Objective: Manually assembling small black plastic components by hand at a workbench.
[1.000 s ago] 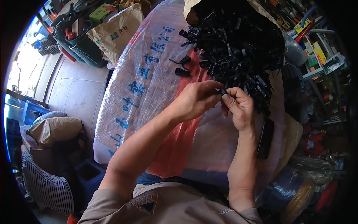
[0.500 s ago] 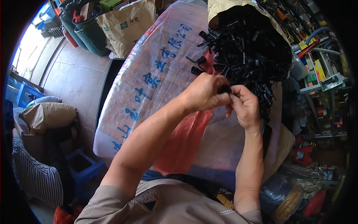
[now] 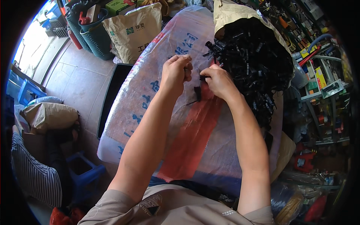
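Note:
My left hand (image 3: 175,74) is raised over the woven plastic sack, its fingers curled closed; a dark patch shows between them, but what they hold is hidden. To its right, my right hand (image 3: 220,80) pinches a small black plastic part (image 3: 204,77) between thumb and fingers. Just below that hand, another small black part (image 3: 197,93) with a thin tail shows against the sack's red stripe. Beyond my right hand, a heap of black plastic parts (image 3: 249,56) spills out of an open paper sack (image 3: 240,12).
The white woven sack (image 3: 127,108) with blue writing covers the work surface. At left are a black tray (image 3: 108,101), a blue stool (image 3: 84,170) and a person's striped sleeve (image 3: 35,172). Cluttered shelves (image 3: 322,97) line the right. A paper bag (image 3: 133,35) stands at the back.
My hands were together over the sack and have come apart, the left moving left and up, the right also left and up. A small black part now shows below them.

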Available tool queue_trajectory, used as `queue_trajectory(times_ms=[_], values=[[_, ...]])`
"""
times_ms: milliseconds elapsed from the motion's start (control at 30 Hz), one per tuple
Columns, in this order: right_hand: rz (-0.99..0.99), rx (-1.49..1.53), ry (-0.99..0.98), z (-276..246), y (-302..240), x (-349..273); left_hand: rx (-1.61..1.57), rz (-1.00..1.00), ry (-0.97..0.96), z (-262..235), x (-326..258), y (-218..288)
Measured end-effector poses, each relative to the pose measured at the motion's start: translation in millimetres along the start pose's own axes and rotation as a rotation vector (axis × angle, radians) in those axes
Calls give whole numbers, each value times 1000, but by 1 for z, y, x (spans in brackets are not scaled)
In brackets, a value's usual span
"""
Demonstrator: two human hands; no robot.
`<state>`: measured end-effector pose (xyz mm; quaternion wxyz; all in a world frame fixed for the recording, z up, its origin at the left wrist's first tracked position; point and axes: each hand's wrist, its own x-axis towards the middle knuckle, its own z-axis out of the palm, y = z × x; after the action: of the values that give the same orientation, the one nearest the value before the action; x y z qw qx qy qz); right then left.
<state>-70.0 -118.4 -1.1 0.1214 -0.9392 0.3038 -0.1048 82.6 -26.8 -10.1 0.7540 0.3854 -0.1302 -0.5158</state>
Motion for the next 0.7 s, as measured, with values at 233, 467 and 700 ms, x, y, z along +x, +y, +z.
queue_trajectory(times_ms=[233, 467, 700], values=[[-58, 86, 91, -2, -20, -51, 204, 47, -74, 1, -3, 0], [178, 670, 317, -17, -11, -76, 562, 138, -272, 14, -12, -1], [373, 1117, 480, -31, -10, -101, 781, 86, -719, 39, -47, 4]])
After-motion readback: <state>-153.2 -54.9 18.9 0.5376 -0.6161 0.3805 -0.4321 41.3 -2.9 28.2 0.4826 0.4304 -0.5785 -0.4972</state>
